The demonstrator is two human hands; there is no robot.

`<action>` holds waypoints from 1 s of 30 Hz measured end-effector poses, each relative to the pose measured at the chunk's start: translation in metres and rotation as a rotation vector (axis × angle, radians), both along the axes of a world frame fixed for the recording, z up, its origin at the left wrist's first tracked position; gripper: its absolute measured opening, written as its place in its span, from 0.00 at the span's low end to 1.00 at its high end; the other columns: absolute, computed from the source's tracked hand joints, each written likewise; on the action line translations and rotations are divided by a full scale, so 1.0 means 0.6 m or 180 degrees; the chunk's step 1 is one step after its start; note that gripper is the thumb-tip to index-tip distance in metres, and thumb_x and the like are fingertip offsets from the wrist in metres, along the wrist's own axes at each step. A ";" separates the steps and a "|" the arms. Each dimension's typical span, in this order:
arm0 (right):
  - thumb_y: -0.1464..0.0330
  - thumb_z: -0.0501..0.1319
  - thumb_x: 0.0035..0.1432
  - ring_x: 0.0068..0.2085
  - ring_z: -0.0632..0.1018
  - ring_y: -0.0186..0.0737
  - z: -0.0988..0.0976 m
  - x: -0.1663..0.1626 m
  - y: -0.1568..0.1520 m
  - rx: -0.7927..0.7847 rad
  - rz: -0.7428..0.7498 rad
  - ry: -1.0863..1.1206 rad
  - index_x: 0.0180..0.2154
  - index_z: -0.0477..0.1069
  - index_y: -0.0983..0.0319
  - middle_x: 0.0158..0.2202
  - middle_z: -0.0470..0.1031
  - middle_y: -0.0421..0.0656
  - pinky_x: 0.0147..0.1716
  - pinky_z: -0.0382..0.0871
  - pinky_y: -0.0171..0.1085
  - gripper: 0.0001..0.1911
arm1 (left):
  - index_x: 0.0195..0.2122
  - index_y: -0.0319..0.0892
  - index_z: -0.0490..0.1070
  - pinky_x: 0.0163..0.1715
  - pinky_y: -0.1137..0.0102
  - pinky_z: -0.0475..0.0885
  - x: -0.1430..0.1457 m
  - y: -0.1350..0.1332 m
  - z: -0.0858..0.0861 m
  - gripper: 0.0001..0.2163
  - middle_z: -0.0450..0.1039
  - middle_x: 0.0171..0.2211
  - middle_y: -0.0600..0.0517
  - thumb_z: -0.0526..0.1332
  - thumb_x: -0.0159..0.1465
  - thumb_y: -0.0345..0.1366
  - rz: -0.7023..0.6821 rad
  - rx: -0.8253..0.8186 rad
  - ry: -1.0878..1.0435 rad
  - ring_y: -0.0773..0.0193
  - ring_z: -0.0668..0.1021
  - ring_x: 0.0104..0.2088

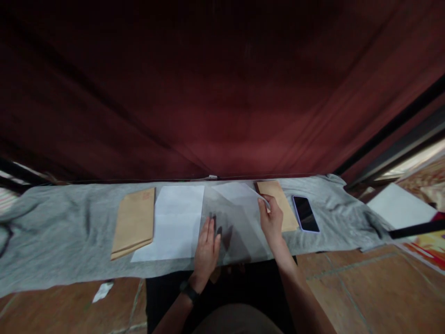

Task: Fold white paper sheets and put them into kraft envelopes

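Observation:
My left hand [207, 248] lies with its fingers stretched out at the right edge of a flat white sheet [179, 222]. A dark band circles that wrist. To the right, my right hand [271, 218] is closed in a pinch on the corner of another sheet of paper [238, 195], which is partly lifted and in shadow. Whether the two white parts are one sheet or two, I cannot tell. Brown envelopes [135, 220] lie stacked at the left of the paper. Another brown envelope [278, 199] sits partly behind my right hand.
A phone [306, 213] in a pale purple case rests right of the envelope. Grey cloth [333, 213] covers the narrow surface. Behind it stands a dark red panel [222, 116]. A white scrap [103, 291] lies on the tiled floor [347, 287].

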State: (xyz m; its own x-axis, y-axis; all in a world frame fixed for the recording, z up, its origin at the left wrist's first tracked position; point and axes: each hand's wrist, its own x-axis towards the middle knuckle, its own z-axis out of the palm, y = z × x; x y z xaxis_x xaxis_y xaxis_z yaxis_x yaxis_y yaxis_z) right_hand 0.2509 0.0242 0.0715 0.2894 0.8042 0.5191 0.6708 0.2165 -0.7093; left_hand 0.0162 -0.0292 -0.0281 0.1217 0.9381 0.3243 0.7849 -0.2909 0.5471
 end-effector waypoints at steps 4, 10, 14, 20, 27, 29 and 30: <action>0.67 0.49 0.72 0.52 0.78 0.43 -0.004 -0.018 -0.029 -0.0004 0.0979 -0.1069 0.48 0.75 0.57 0.49 0.79 0.46 0.56 0.70 0.45 0.16 | 0.73 0.48 0.46 0.68 0.52 0.62 -0.010 0.002 -0.010 0.26 0.54 0.71 0.46 0.44 0.75 0.40 0.0119 0.0011 -0.0545 0.56 0.59 0.70; 0.75 0.53 0.67 0.51 0.79 0.41 -0.120 -0.035 -0.117 -0.0176 0.1803 -0.1744 0.49 0.75 0.58 0.49 0.80 0.45 0.60 0.69 0.45 0.15 | 0.67 0.47 0.61 0.65 0.55 0.67 -0.034 0.003 -0.008 0.22 0.67 0.65 0.47 0.43 0.76 0.42 0.0357 -0.0002 -0.1179 0.58 0.69 0.65; 0.74 0.52 0.66 0.59 0.75 0.41 -0.150 -0.020 -0.159 -0.0443 0.2155 -0.1671 0.58 0.70 0.59 0.58 0.76 0.46 0.63 0.68 0.48 0.21 | 0.63 0.45 0.67 0.62 0.58 0.71 -0.030 0.022 0.012 0.22 0.72 0.61 0.47 0.43 0.76 0.44 -0.0251 -0.0350 -0.0812 0.60 0.73 0.62; 0.71 0.55 0.65 0.64 0.71 0.44 -0.156 -0.014 -0.163 -0.0618 0.2135 -0.1612 0.62 0.68 0.59 0.62 0.72 0.48 0.65 0.64 0.54 0.25 | 0.66 0.48 0.64 0.69 0.60 0.59 0.044 0.068 0.035 0.20 0.61 0.68 0.52 0.46 0.76 0.41 -0.1883 -0.0340 0.0691 0.65 0.61 0.69; 0.72 0.56 0.63 0.64 0.70 0.44 -0.173 -0.014 -0.165 -0.0602 0.2109 -0.1520 0.62 0.67 0.60 0.63 0.71 0.48 0.65 0.63 0.54 0.26 | 0.69 0.42 0.57 0.70 0.55 0.55 0.054 0.120 0.007 0.24 0.57 0.70 0.46 0.45 0.75 0.44 -0.1382 -0.0055 0.1236 0.60 0.59 0.70; 0.71 0.56 0.64 0.64 0.70 0.44 -0.176 -0.011 -0.166 -0.0571 0.2118 -0.1445 0.63 0.67 0.60 0.63 0.71 0.48 0.65 0.63 0.54 0.26 | 0.70 0.41 0.56 0.70 0.55 0.55 0.034 0.129 -0.003 0.25 0.58 0.70 0.44 0.45 0.75 0.44 -0.1100 -0.0007 0.1245 0.59 0.59 0.71; 0.71 0.56 0.64 0.64 0.70 0.44 -0.177 -0.010 -0.166 -0.0558 0.2118 -0.1394 0.63 0.67 0.60 0.63 0.71 0.48 0.65 0.63 0.54 0.25 | 0.70 0.40 0.56 0.69 0.54 0.56 0.023 0.131 -0.006 0.26 0.58 0.70 0.43 0.45 0.75 0.44 -0.0974 -0.0016 0.1230 0.58 0.58 0.71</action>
State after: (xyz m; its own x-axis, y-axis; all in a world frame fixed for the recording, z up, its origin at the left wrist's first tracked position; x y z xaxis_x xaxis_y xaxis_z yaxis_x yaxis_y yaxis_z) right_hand 0.2449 -0.0752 -0.0346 -0.4776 0.8162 0.3250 0.6652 0.5776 -0.4732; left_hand 0.0301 0.0492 -0.0316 0.5024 0.8419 0.1968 0.8096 -0.5380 0.2347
